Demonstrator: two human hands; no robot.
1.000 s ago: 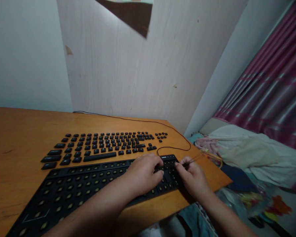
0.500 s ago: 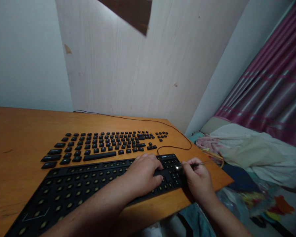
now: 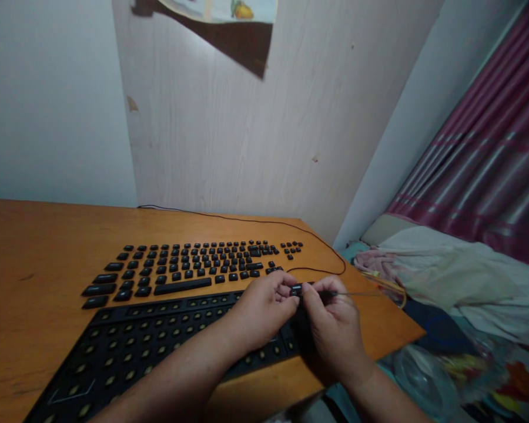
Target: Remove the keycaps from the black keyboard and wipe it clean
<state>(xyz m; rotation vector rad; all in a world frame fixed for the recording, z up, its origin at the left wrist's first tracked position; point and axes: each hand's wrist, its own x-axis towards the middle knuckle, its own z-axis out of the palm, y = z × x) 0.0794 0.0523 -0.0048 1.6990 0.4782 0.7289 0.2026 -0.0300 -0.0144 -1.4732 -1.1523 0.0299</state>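
Note:
A black keyboard [image 3: 132, 338] lies along the desk's front, most of its key posts bare. My left hand [image 3: 264, 302] is over its right part, thumb and fingers pinching what looks like a small black keycap [image 3: 295, 289]. Against it from the right comes my right hand [image 3: 335, 320], thumb and fingertips nearly touching the left ones. Closed in the right hand is a slim tool [image 3: 357, 294] with a dark grip and a thin metal shaft pointing right; its exact kind does not show. Both hands and their shadow cover the keyboard's right end.
Behind the keyboard, loose black keycaps [image 3: 203, 258] lie in rows, with a long spacebar [image 3: 183, 286] in front. A thin black cable [image 3: 247, 221] loops over the wooden desk [image 3: 35, 252]. Bedding [image 3: 458, 270] and plastic bags [image 3: 427, 370] lie beyond the desk's right edge.
My right hand has moved left and now meets my left hand, which has risen slightly and closed to a pinch. The tool moved left with the right hand. The view has tilted up slightly.

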